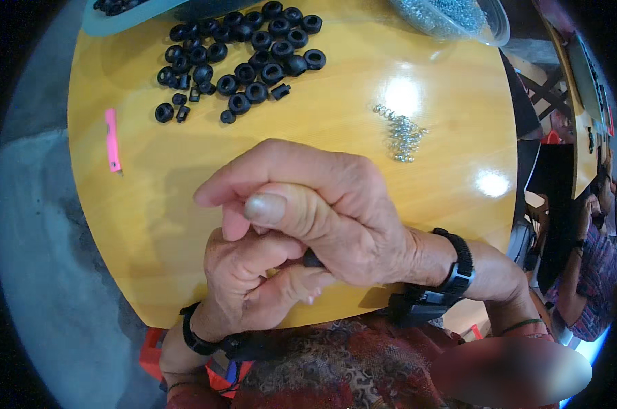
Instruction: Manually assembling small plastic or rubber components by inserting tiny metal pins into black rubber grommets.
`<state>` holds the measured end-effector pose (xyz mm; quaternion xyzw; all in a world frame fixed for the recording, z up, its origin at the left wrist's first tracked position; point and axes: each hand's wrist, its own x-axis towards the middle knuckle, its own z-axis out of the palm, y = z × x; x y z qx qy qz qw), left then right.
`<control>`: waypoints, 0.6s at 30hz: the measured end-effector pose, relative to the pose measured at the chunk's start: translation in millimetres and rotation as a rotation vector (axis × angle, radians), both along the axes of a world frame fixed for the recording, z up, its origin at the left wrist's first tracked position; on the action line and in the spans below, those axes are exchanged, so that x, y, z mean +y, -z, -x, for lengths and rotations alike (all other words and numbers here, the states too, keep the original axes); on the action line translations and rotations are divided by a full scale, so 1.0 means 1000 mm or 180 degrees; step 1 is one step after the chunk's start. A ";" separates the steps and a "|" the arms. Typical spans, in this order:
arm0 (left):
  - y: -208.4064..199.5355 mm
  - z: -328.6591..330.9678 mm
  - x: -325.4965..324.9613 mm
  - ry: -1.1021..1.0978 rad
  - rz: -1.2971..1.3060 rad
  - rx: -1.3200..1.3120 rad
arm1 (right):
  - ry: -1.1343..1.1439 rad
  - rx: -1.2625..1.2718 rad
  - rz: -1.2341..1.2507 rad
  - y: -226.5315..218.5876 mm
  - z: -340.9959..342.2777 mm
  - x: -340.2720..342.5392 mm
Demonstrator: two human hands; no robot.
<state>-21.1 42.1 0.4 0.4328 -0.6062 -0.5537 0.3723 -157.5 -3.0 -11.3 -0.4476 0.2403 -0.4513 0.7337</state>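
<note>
Close above the near edge of the round yellow counter [145,225], the right hand [322,218] lies over the left hand [254,279], and a small black part [312,259] shows only as a dark sliver between them, under the right palm, its long axis hidden. Both grips are clenched on it, the right thumb pressed forward; black rubber rings [244,58] and a small heap of metal springs [402,133] lie well apart across the counter

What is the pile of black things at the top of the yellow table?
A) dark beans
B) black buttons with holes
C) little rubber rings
C: the black rubber rings are round with an open hole in the middle, heaped on the yellow round table beyond both hands.
</note>
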 end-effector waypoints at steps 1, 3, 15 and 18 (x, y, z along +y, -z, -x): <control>-0.001 0.001 -0.002 -0.0002 0.0002 -0.0011 | -0.0002 -0.0011 0.0002 0.001 0.001 -0.001; -0.005 0.002 -0.009 0.0078 0.0050 -0.0251 | 0.0069 0.0058 0.0019 0.002 0.003 -0.005; -0.005 0.000 -0.008 0.0172 -0.0405 0.0367 | -0.0559 0.0232 -0.0669 -0.010 0.013 -0.009; -0.003 0.000 -0.005 0.0172 -0.0454 0.0465 | -0.0535 0.0321 -0.0512 -0.011 0.012 -0.007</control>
